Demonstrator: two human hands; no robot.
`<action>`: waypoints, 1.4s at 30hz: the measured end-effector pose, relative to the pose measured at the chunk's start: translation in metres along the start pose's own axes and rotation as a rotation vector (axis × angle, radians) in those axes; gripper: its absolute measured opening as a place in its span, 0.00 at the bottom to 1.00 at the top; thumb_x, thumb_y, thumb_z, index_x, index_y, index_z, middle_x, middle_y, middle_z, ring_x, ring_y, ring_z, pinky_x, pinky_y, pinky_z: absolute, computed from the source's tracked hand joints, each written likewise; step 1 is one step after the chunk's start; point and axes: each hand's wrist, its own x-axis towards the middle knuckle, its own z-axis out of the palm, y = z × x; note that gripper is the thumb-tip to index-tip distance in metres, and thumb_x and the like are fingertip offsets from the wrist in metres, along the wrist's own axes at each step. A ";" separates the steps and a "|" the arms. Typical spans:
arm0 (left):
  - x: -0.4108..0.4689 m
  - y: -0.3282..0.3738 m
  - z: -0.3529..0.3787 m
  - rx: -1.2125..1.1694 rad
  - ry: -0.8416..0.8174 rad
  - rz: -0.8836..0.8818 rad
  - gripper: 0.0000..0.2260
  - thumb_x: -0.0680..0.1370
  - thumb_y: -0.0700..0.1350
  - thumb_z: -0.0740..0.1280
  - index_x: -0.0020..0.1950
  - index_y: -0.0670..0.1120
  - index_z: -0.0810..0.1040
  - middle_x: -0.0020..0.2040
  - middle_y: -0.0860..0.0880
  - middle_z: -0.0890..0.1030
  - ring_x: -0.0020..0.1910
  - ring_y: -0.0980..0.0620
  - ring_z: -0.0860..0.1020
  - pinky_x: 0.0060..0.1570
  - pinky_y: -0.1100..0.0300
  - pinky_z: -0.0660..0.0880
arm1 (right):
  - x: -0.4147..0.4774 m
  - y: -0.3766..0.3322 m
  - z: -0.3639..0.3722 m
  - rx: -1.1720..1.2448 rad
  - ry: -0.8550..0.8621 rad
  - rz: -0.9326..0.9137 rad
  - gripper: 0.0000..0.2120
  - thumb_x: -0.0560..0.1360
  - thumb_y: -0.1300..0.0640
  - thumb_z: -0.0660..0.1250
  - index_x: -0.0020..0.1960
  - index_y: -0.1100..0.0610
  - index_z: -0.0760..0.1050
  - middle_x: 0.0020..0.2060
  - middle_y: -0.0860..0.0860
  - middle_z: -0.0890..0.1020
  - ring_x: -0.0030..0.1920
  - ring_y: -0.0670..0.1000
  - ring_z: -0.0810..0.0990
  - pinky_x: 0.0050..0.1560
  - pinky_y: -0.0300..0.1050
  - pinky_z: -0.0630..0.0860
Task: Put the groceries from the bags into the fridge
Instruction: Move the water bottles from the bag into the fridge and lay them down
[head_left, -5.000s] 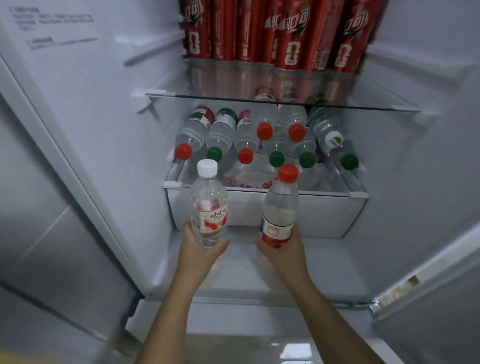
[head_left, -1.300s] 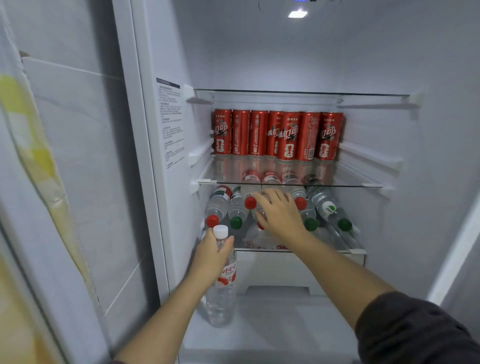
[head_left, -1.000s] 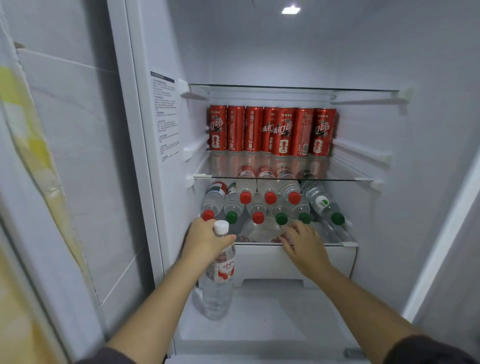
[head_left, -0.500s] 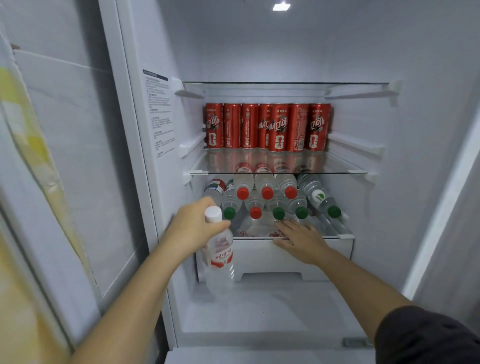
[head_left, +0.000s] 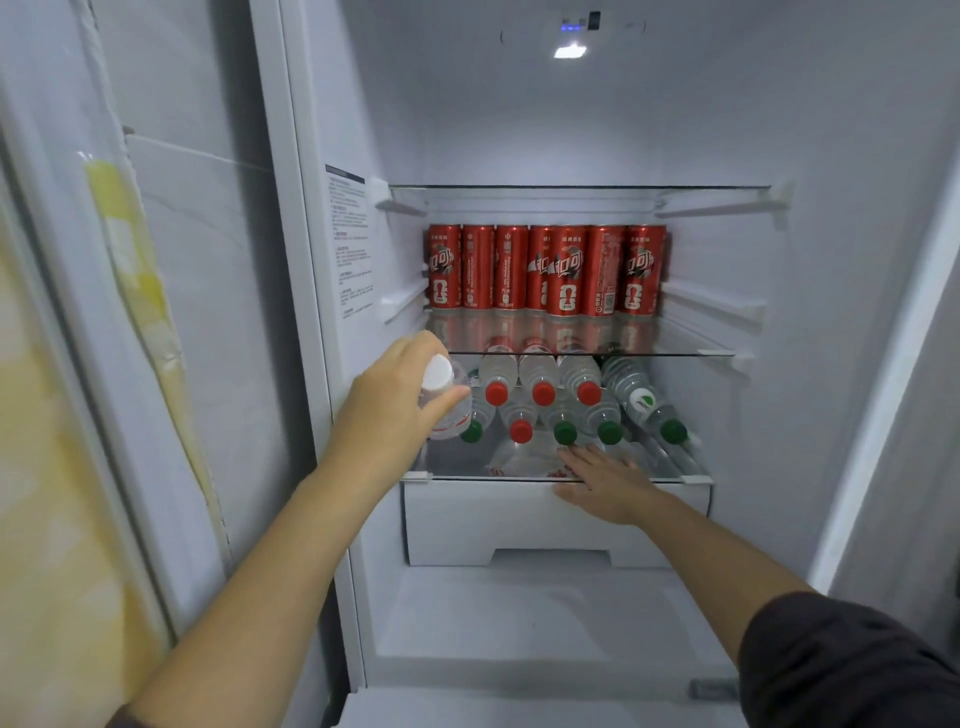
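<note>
clear plastic bottles (head_left: 540, 387), glossy cans (head_left: 566, 270), glass shelf (head_left: 691, 349)

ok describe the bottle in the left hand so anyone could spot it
In the open fridge, find the water bottles lying under the red cans. At their left end the left hand grips a clear bottle, the only one with a white cap; the others' are red or green.

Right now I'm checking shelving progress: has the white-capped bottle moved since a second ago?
Yes. The white-capped bottle rose from in front of the drawer to above its top edge, in the left hand.
</note>
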 end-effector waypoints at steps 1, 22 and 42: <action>-0.001 -0.003 0.007 0.026 0.014 0.015 0.12 0.75 0.50 0.71 0.53 0.47 0.73 0.51 0.51 0.77 0.45 0.49 0.76 0.43 0.59 0.72 | 0.000 0.000 0.000 0.001 -0.004 0.001 0.33 0.81 0.35 0.47 0.80 0.47 0.42 0.80 0.46 0.44 0.79 0.50 0.43 0.76 0.61 0.44; 0.020 -0.077 0.127 0.709 -0.291 -0.106 0.31 0.76 0.38 0.68 0.76 0.51 0.59 0.63 0.43 0.72 0.54 0.44 0.76 0.43 0.55 0.76 | 0.006 0.003 -0.003 0.037 -0.018 -0.021 0.35 0.79 0.34 0.53 0.80 0.46 0.46 0.80 0.46 0.48 0.79 0.50 0.45 0.76 0.63 0.47; 0.061 -0.080 0.147 0.419 -0.306 -0.378 0.27 0.78 0.38 0.65 0.75 0.49 0.58 0.67 0.42 0.67 0.61 0.41 0.71 0.48 0.53 0.74 | 0.008 -0.003 -0.022 0.122 -0.070 -0.022 0.29 0.78 0.38 0.59 0.76 0.45 0.61 0.74 0.48 0.66 0.71 0.53 0.68 0.69 0.59 0.67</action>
